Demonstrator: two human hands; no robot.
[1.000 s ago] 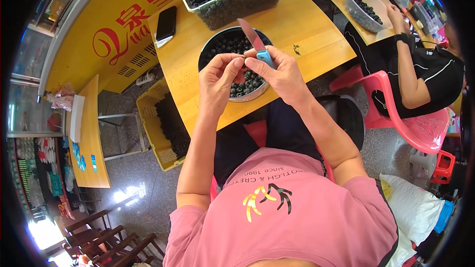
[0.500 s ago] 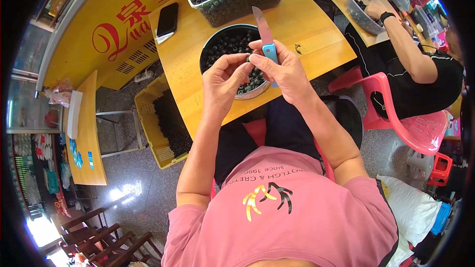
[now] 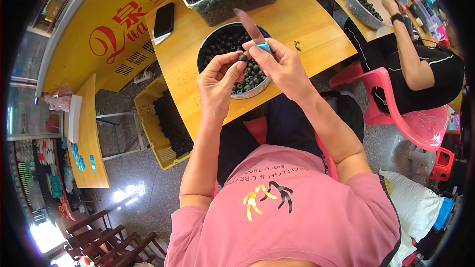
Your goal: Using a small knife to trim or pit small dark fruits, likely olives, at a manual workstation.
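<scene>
Pinching a small round dark fruit (image 3: 242,58) in my left hand (image 3: 217,76) above the round metal bowl (image 3: 208,52) on the wooden counter (image 3: 307,29), I grip a blue-handled knife (image 3: 252,28) in my right hand (image 3: 282,66), blade angled away, likely so scraps drop in.

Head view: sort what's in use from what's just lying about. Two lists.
In use:
- left hand, pinching a small dark fruit
- right hand, gripping a blue-handled knife
- round bowl of dark fruit under the hands
- clear tub of the same fruit behind it

Lying about:
- black phone on the wooden table
- yellow crate on the floor
- pink chair
</scene>
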